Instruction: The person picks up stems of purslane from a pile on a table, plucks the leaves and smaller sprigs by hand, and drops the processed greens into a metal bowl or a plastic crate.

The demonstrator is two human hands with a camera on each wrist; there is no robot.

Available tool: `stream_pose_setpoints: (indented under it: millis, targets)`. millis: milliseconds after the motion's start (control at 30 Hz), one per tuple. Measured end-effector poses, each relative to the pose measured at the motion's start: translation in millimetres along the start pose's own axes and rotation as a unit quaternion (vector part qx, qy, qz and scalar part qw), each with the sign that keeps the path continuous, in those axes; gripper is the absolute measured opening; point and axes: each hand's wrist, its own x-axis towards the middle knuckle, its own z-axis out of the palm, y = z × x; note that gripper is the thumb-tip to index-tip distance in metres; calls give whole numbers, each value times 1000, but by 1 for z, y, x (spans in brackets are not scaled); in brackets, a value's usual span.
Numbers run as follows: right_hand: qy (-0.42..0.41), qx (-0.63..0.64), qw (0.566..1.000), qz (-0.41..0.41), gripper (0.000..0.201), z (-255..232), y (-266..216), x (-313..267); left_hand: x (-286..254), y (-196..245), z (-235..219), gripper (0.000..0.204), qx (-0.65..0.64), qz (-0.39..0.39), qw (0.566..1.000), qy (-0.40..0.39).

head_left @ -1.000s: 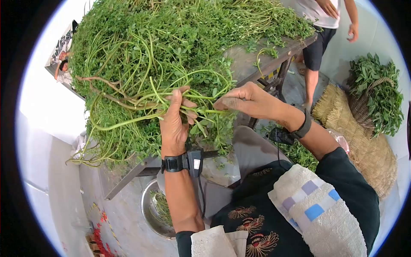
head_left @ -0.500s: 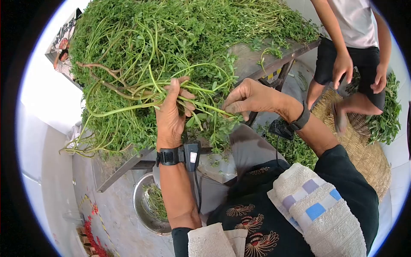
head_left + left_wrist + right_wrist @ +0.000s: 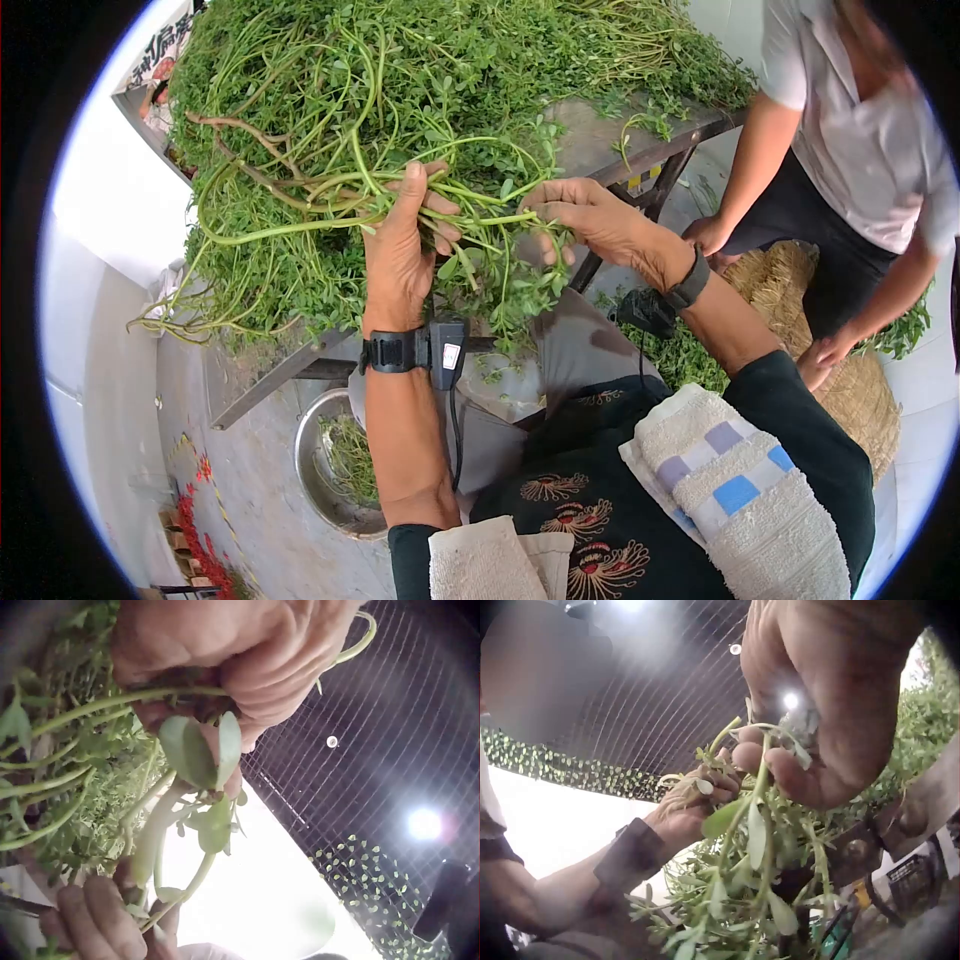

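Head view: greens (image 3: 470, 80) across table (image 3: 588, 140), grey floor (image 3: 250, 445).

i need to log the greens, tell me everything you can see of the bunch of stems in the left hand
The bunch of stems looks fresh, smooth and pliable: mostly green, some brownish at the left, with small oval leaves. It stretches sideways by the heap of greens, some stems curving. The left hand grips it; the right hand pinches a stem.
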Motion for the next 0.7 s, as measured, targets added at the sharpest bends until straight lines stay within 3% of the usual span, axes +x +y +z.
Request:
stream_pose_setpoints:
  millis: [67, 133, 233, 267, 400, 433, 467, 500, 567, 633, 700]
  targets:
    - [-20, 32, 999, -4, 32, 4, 4, -3, 1, -2, -1, 41, -9, -2, 1000, 4]
    - [-63, 154, 986, 28, 37, 5, 7, -7, 4, -3, 0, 41, -17, -4, 1000, 5]
    - [-83, 140, 987, 5, 38, 6, 8, -16, 5, -2, -1, 40, -22, -9, 1000, 14]
    - [-95, 81, 992, -28, 36, 3, 12, -15, 4, -2, 0, 40, -17, -7, 1000, 16]
    - [-73, 66, 995, -22, 29, 1, 9, -15, 4, -3, 2, 42, 0, -10, 1000, 19]
    - [20, -211, 967, -144, 26, 2, 15, -11, 5, -4, 0, 42, 1, -9, 1000, 17]
    - [111, -467, 841, -251, 23, 2, 18, -8, 6, -6, -3, 42, 3, 3, 1000, 2]
    - [115, -465, 841, -251, 23, -1, 18, -9, 5, -7, -5, 41, 6, 13, 1000, -15]
    - [228, -405, 866, -183, 21, -12, 8, -10, 1, 4, 1, 41, 21, 6, 1000, 17]
    - [218, -364, 889, -172, 20, -20, -1, -18, -2, 4, -4, 42, 40, -4, 999, 7]
    - [140, -352, 888, -259, 18, -24, -10, -20, -4, 5, -1, 44, 45, -10, 999, 9]
